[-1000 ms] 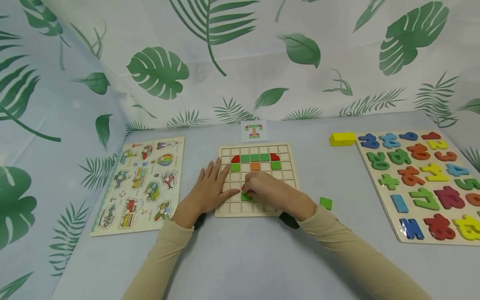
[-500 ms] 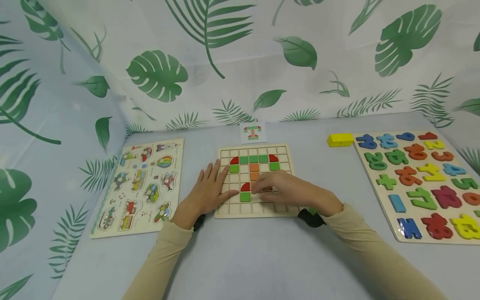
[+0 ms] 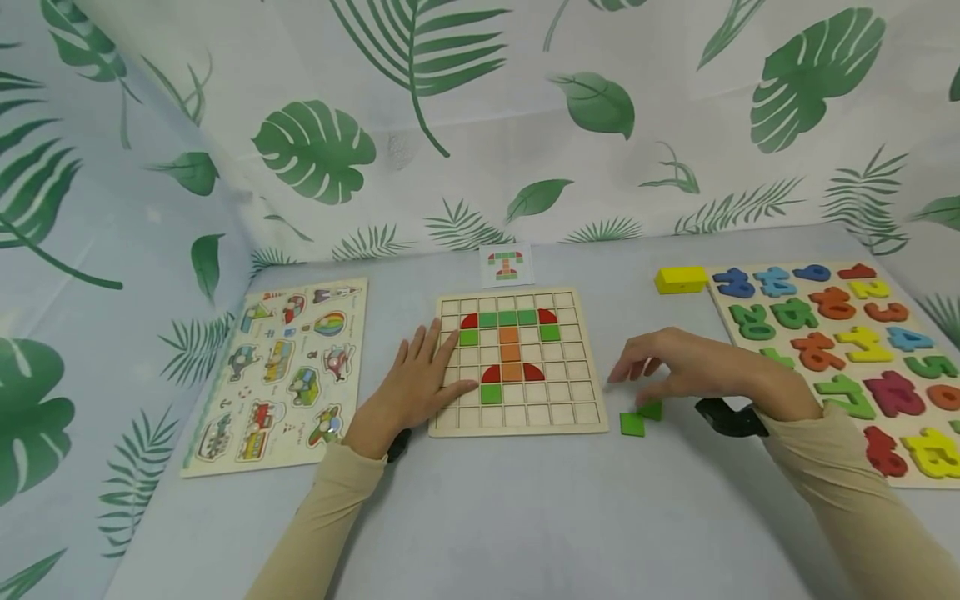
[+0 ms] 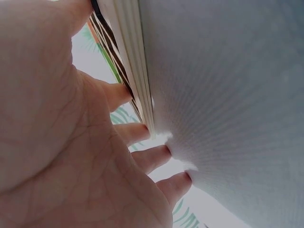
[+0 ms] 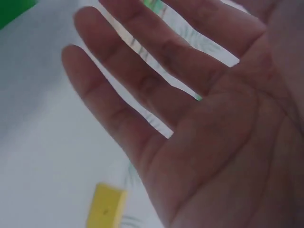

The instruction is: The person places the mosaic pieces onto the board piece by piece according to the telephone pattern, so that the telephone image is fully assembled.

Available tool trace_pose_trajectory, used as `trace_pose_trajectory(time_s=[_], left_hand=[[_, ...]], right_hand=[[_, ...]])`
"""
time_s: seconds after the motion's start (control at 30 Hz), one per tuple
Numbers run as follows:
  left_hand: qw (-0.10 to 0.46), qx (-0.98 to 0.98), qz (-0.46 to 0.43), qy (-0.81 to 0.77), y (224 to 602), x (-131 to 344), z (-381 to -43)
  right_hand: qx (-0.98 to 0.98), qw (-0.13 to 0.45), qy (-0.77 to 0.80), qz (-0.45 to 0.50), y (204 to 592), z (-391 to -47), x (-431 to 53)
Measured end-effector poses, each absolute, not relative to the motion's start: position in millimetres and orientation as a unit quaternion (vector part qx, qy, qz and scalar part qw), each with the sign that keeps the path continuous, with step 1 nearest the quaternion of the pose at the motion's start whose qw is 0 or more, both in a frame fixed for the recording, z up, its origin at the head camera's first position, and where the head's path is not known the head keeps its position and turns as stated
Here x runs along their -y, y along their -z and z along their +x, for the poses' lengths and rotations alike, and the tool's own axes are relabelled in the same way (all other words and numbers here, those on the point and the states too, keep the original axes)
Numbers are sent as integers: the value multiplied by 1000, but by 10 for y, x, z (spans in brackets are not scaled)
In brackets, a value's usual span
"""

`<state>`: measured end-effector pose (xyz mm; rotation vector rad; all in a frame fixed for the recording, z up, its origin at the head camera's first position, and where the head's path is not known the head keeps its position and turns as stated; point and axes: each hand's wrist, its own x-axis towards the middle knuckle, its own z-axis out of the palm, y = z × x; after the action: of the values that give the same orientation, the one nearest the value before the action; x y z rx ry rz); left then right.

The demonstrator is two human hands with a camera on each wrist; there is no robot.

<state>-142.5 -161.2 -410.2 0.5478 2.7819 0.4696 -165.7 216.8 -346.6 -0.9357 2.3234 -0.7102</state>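
A wooden grid board [image 3: 558,412] lies in the middle of the table in the head view, with green square tiles, orange square tiles [image 3: 510,353] and red quarter-round tiles [image 3: 533,372] set in some cells. My left hand [image 3: 412,383] rests spread on its left edge, fingertips reaching past the side in the left wrist view. Right of the board, my right hand [image 3: 678,367] hovers with fingers loosely bent and apart, palm bare in the right wrist view. Below its thumb lie two loose green square tiles, the nearer one [image 3: 632,425] uncovered, the farther one [image 3: 651,411] partly hidden.
Behind the board lies a small picture card [image 3: 506,265] with a coloured tile pattern. A yellow block [image 3: 681,280] stands at the back right, beside a number puzzle board [image 3: 798,454]. A vehicle picture puzzle [image 3: 288,433] lies on the left.
My right hand has left the grid board and moved right to the loose green tiles, uncovering an orange tile and a red quarter-round tile in the lower rows. My left hand has stayed put.
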Motion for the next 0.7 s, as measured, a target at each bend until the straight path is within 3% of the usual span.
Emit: trace_pose_trajectory(time_s=[0.7], left_hand=[[132,-959,188,-166,4100,1608,-1414]], right_hand=[[-860,276,302,-305,3732,-1619,-2371]])
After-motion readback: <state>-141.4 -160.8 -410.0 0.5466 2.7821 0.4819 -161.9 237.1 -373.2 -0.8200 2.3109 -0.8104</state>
